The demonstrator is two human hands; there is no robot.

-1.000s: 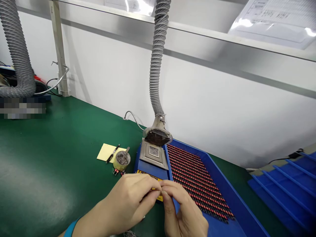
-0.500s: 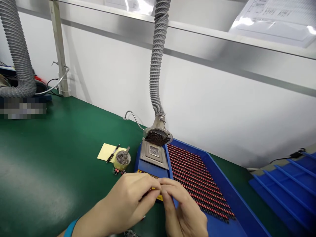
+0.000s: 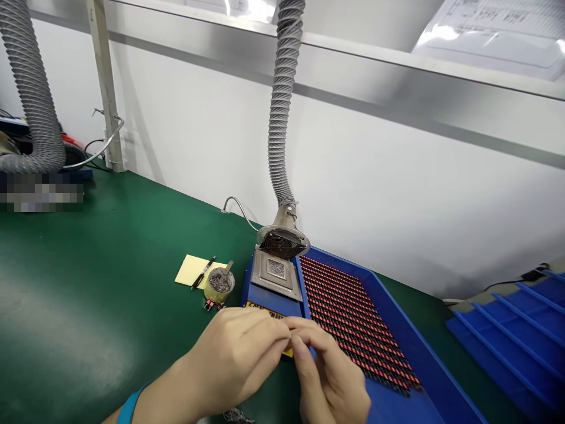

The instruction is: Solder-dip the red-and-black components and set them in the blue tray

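Observation:
My left hand [image 3: 233, 362] and my right hand [image 3: 329, 371] meet at the fingertips above the yellow label [image 3: 267, 312] on a blue soldering station [image 3: 265, 297]. Anything pinched between the fingers is hidden. My right hand lies over the near corner of a blue tray [image 3: 408, 330]. The tray holds tight rows of red-and-black strip components [image 3: 353, 321], which my right fingers are not touching. A metal heating plate [image 3: 276, 274] sits on the station behind my fingertips.
A ribbed grey fume hose [image 3: 282, 100] ends in a round fan nozzle [image 3: 282, 243] over the station. To the left lie a small cup of metal scraps [image 3: 219, 285] and a yellow notepad [image 3: 194, 270] with a pen [image 3: 203, 272]. Blue ribbed trays [image 3: 512, 335] stand at right.
My fingertips stay together over the label while both hands shift slightly. The tray and station sit slightly differently in view, with no object visibly taken or let go.

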